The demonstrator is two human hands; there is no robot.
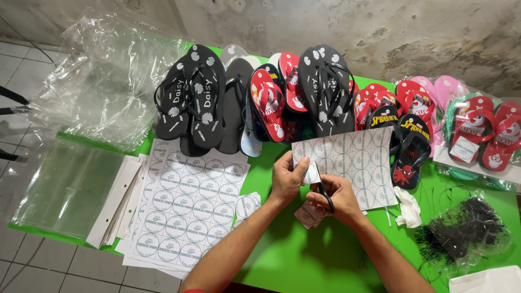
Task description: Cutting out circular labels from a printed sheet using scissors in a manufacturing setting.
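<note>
My left hand (287, 176) pinches the near left corner of a white sheet printed with round labels (353, 163), holding a small strip of it. My right hand (339, 198) grips black-handled scissors (325, 196), its fingers through the loops, right beside the left hand at the sheet's edge. The blades are mostly hidden behind my fingers and the paper. Several small cut paper pieces (308, 214) lie on the green table (304, 255) just under my hands.
A stack of round-label sheets (187, 209) lies at the left. Clear plastic bags (70, 187) sit further left. Black and red flip-flops (260, 100) line the back, with bagged pairs (483, 133) at right. A bag of black ties (467, 230) and a crumpled white scrap (408, 207) lie right.
</note>
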